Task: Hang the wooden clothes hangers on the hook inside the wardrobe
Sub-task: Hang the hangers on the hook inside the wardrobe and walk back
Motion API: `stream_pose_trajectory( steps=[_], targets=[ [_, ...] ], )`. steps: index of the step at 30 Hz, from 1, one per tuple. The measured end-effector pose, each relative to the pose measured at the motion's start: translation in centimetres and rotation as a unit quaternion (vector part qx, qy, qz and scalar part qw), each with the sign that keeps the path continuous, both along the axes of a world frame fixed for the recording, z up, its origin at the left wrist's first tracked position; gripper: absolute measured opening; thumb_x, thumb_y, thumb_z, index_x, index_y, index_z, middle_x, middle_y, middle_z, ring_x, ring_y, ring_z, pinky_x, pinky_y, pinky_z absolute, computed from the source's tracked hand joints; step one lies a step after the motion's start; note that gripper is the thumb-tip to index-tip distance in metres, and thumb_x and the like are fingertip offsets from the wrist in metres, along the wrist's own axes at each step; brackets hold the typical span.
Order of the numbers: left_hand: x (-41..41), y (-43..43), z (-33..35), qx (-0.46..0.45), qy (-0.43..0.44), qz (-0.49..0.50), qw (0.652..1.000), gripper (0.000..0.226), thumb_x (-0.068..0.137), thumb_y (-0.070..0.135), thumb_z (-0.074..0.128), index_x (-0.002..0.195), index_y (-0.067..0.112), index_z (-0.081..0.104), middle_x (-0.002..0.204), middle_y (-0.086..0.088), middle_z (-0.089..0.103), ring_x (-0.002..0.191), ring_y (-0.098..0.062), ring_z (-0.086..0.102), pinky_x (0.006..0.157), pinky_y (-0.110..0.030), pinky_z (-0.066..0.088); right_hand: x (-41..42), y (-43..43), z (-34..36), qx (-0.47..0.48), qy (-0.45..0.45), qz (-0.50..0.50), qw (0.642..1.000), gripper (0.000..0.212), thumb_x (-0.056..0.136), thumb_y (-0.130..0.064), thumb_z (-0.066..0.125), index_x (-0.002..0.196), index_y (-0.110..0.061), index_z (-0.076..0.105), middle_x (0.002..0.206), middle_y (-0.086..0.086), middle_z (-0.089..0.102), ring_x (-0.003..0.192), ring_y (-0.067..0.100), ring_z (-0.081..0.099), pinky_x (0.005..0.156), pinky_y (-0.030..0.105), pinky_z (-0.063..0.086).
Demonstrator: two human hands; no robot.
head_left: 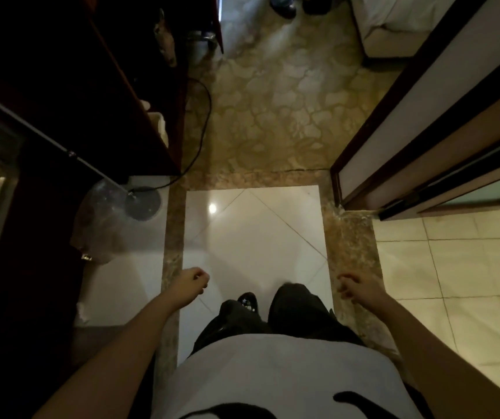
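Too dim to see into, the dark cabinet (70, 86) at left shows no hangers, while left hand (193, 282) and right hand (359, 288) reach forward above the floor (251, 237), fingers loosely curled, holding nothing.

Single head-worn wide-angle view, steeply downward from standing height onto the tiled floor (251, 237) ahead.

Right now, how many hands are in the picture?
2. The left hand hangs at the left edge of the white tile, the right hand at its right edge. Both are empty. Shoes at the top edge hint at another person, hands unseen.
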State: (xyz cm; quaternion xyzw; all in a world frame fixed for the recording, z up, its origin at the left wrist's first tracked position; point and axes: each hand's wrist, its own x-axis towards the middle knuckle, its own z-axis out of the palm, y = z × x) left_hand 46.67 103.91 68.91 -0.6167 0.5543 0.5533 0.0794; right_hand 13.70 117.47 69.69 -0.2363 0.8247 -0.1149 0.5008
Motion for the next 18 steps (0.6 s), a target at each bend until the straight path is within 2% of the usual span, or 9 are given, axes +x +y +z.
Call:
stream_pose_trajectory(
  steps=[2,4,6,8,12,13,15,16,18],
  targets=[
    [-2.5,-3.2,0.3,0.003,0.007,-0.012,1.0,0.021,0.096,0.019,0.045,0.102,0.004,0.058,0.1,-0.012,0.06,0.091,-0.023,0.059,0.085,-0.038,0.049,-1.9,0.9,-0.9,0.04,0.007,-0.028,0.999,0.03,0.097,-0.012,0.041,0.118,0.006,0.053,0.1,0.016,0.057,0.081,0.022,0.056,0.068,0.024,0.051],
    [-5.3,-6.3,0.6,0.008,0.017,-0.003,1.0,0.025,0.097,0.023,0.043,0.108,0.005,0.057,0.102,-0.008,0.06,0.091,-0.019,0.058,0.084,-0.037,0.045,-4.0,0.8,-1.7,0.063,0.01,-0.041,0.997,0.034,0.097,-0.02,0.042,0.121,0.003,0.053,0.11,0.019,0.057,0.096,0.031,0.056,0.077,0.033,0.047],
    [-8.0,-9.0,0.5,0.007,0.033,0.016,0.999,0.025,0.097,0.024,0.043,0.109,0.007,0.057,0.101,-0.006,0.059,0.088,-0.015,0.057,0.084,-0.031,0.041,-6.1,-0.5,-2.1,0.077,-0.003,-0.06,0.995,0.033,0.098,-0.021,0.042,0.116,0.003,0.056,0.104,0.019,0.056,0.087,0.029,0.054,0.068,0.029,0.044],
    [-10.2,-11.3,0.2,0.005,0.039,0.023,0.999,0.023,0.097,0.023,0.042,0.107,0.008,0.056,0.1,-0.006,0.059,0.086,-0.014,0.056,0.083,-0.03,0.041,-8.3,-2.9,-2.9,0.078,-0.002,-0.061,0.995,0.025,0.097,-0.02,0.042,0.1,-0.002,0.06,0.096,0.017,0.056,0.078,0.025,0.052,0.069,0.032,0.046],
    [-12.7,-15.3,-0.2,0.023,0.009,0.039,0.999,0.021,0.098,0.017,0.041,0.102,0.003,0.055,0.099,-0.013,0.057,0.083,-0.018,0.054,0.062,-0.022,0.041,-12.4,-10.8,-2.7,0.066,-0.013,-0.035,0.997,0.03,0.097,-0.016,0.042,0.103,0.006,0.061,0.086,0.015,0.059,0.072,0.023,0.053,0.067,0.03,0.045],
    [-13.0,-16.0,-0.3,0.029,-0.005,0.037,0.999,0.02,0.098,0.016,0.041,0.1,0.003,0.055,0.099,-0.014,0.057,0.084,-0.02,0.054,0.063,-0.023,0.044,-13.0,-13.3,-2.0,0.062,-0.017,-0.023,0.998,0.028,0.097,-0.015,0.041,0.099,0.004,0.061,0.086,0.016,0.06,0.073,0.022,0.053,0.069,0.03,0.046],
    [-13.5,-17.6,-0.5,0.033,-0.017,0.037,0.999,0.018,0.098,0.017,0.041,0.094,0.007,0.056,0.097,-0.015,0.057,0.087,-0.023,0.055,0.077,-0.033,0.049,-14.0,-18.6,-0.7,0.039,-0.035,0.002,0.999,0.022,0.097,-0.013,0.039,0.092,-0.003,0.058,0.085,0.013,0.058,0.073,0.017,0.053,0.065,0.023,0.046],
    [-13.8,-18.5,-0.6,0.031,-0.02,0.046,0.998,0.017,0.097,0.017,0.042,0.093,0.009,0.056,0.097,-0.015,0.058,0.087,-0.024,0.056,0.081,-0.035,0.048,-14.5,-21.5,0.1,0.017,-0.046,0.025,0.999,0.021,0.098,-0.012,0.039,0.098,-0.004,0.058,0.087,0.01,0.057,0.074,0.013,0.052,0.061,0.018,0.043],
    [-14.3,-20.3,-0.4,0.029,-0.023,0.086,0.996,0.017,0.097,0.018,0.042,0.096,0.009,0.056,0.097,-0.013,0.059,0.084,-0.021,0.057,0.076,-0.03,0.046,-15.6,-26.9,0.6,-0.012,-0.049,0.082,0.995,0.026,0.098,-0.013,0.039,0.115,-0.002,0.056,0.098,0.008,0.056,0.078,0.011,0.052,0.057,0.015,0.04]
  ],
)
